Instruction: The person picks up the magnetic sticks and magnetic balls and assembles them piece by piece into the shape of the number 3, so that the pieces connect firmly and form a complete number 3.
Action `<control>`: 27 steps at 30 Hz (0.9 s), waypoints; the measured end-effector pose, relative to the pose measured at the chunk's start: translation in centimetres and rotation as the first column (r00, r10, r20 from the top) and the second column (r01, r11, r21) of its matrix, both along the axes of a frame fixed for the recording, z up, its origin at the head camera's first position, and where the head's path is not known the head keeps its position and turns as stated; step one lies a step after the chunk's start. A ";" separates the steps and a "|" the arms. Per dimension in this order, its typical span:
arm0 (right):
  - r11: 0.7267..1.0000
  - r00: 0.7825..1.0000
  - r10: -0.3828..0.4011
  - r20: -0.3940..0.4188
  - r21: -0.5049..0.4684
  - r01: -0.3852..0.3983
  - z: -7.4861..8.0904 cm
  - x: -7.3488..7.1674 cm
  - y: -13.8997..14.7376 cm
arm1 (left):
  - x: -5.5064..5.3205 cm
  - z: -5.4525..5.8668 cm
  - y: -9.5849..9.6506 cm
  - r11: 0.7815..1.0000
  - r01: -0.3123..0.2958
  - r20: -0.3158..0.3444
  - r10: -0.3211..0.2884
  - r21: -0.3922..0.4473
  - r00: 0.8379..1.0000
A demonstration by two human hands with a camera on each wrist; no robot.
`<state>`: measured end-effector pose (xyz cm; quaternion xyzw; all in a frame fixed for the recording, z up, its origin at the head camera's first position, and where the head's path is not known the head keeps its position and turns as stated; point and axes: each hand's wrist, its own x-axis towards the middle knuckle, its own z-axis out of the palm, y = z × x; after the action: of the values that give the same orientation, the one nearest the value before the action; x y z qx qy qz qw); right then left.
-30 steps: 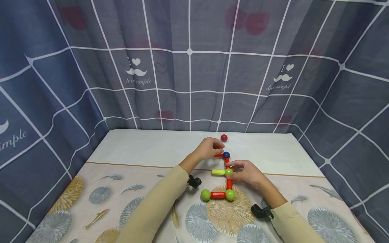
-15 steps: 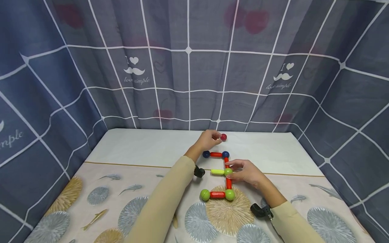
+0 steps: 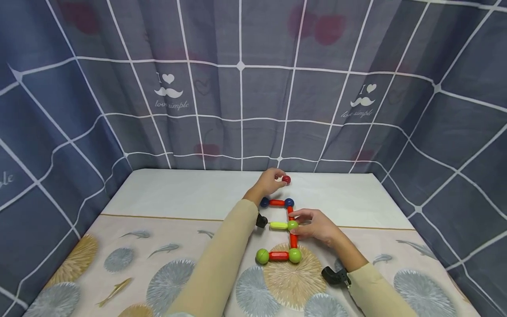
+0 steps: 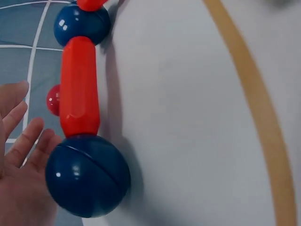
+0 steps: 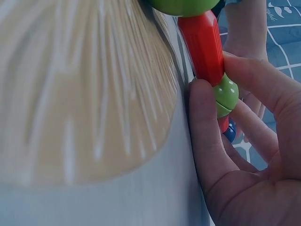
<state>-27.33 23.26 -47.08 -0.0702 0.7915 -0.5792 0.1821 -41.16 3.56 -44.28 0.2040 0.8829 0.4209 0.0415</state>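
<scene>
A joined figure of red rods point(image 3: 279, 256) and coloured balls lies on the table, like a magnetic ball-and-stick building toy. Two blue balls point(image 3: 264, 202) cap its far red rod; green balls point(image 3: 262, 256) are at its near end. A yellow-green rod point(image 3: 278, 226) juts left from the middle green ball point(image 3: 292, 225). My right hand point(image 3: 318, 227) holds the figure beside that ball, thumb and fingers on either side of a red rod point(image 5: 203, 47). Beyond the figure, my left hand point(image 3: 270, 182) reaches round a loose red ball point(image 3: 286, 179), fingers spread in the left wrist view; contact is unclear.
The table has a white strip point(image 3: 190, 191) at the back and a patterned cloth point(image 3: 130, 246) in front. A checked curtain point(image 3: 214, 92) encloses the back and sides. Each wrist wears a black camera mount point(image 3: 334, 276).
My left hand has left the far red rod of the figure and moved back to the loose red ball, uncovering the left blue ball. My right hand stays on the figure.
</scene>
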 end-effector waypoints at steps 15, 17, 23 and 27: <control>1.000 1.000 -0.008 0.004 -0.018 0.008 -0.1 0.0 -0.1 | -0.8 -0.6 0.7 0.996 0.032 0.077 -0.026 -0.084 0.997; 1.000 1.000 -0.009 0.005 -0.020 0.009 -0.1 0.0 -0.1 | -0.9 -0.5 0.8 0.994 0.043 0.076 -0.036 -0.098 0.996; 1.000 1.000 -0.013 0.007 -0.021 0.013 -0.1 0.0 -0.1 | -0.9 -0.5 1.1 0.990 0.055 0.071 -0.046 -0.131 0.996; 1.000 1.000 -0.017 0.006 -0.020 0.017 -0.1 -0.1 0.0 | -0.9 -0.5 1.3 0.991 0.046 0.075 -0.037 -0.128 0.997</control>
<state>-27.41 23.28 -47.20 -0.0636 0.7856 -0.5888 0.1789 -42.10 4.82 -44.81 0.2039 0.9018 0.3689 0.0954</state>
